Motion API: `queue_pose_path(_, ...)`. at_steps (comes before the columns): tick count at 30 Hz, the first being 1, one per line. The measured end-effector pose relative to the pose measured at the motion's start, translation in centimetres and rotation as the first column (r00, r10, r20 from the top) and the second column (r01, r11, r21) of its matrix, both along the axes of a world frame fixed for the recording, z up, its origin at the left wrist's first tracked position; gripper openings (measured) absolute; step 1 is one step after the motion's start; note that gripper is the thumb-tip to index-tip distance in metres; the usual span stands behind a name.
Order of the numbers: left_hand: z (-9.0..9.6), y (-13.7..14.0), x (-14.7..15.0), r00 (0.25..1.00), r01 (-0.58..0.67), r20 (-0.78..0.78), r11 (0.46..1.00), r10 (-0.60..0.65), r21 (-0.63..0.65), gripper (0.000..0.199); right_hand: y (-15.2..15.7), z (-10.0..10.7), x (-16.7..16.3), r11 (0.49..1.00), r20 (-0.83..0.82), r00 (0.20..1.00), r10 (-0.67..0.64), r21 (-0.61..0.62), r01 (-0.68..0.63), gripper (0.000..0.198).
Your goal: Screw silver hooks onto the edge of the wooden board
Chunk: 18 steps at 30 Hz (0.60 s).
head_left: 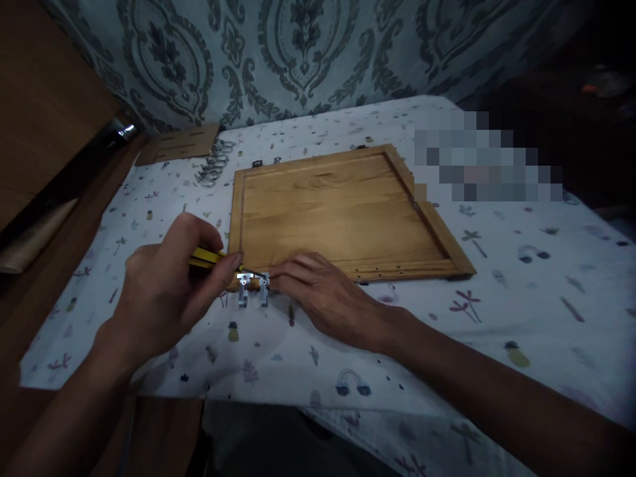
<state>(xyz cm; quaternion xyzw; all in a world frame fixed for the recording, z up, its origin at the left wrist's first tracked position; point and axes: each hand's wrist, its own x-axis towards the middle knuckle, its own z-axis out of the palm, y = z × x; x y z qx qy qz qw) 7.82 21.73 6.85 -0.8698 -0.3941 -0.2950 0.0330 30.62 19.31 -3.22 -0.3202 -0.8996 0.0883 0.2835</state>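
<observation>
Pinched in my left hand [166, 281] is a slim yellow-and-black screwdriver [203, 257], its thin dark shaft reaching right across the metal hinge. The silvery hinge [243, 286] sits at the front left edge of a framed wooden panel [318, 212], its two arms hanging over the edge toward me. My right hand [318, 291] lies low over that same edge. Its fingers are pressed together, the tips holding the hinge's right end. The exact spot where the screwdriver tip meets the hinge is too small to tell.
A white printed cloth [163, 199] covers the table. Near the back left lie a flat cardboard piece [176, 144] and a row of metal hooks or rings [216, 162]. A patterned curtain [303, 53] hangs behind, and brown wood [44, 99] stands at the left.
</observation>
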Motion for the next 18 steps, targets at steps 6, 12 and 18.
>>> queue_pose_path(6, 1.4, 0.6, 0.2, 0.997, 0.024, -0.068, 0.974, -0.040, -0.224, 0.019, 0.0, 0.3, 0.0, 1.000, -0.018, 1.000, 0.002, 0.017, -0.002, 0.032)
queue_pose_path(12, 2.2, 1.9, 0.2, 0.983, 0.088, -0.137, 0.971, -0.120, -0.221, 0.025, -0.1, 0.3, 0.0, 1.000, -0.019, 1.000, -0.003, 0.024, 0.003, 0.034)
queue_pose_path(18, 1.9, 2.2, 0.5, 0.965, 0.196, -0.140, 0.966, -0.220, -0.167, 0.015, -0.1, 0.2, 0.0, 1.000, -0.014, 1.000, -0.002, 0.023, 0.002, 0.034)
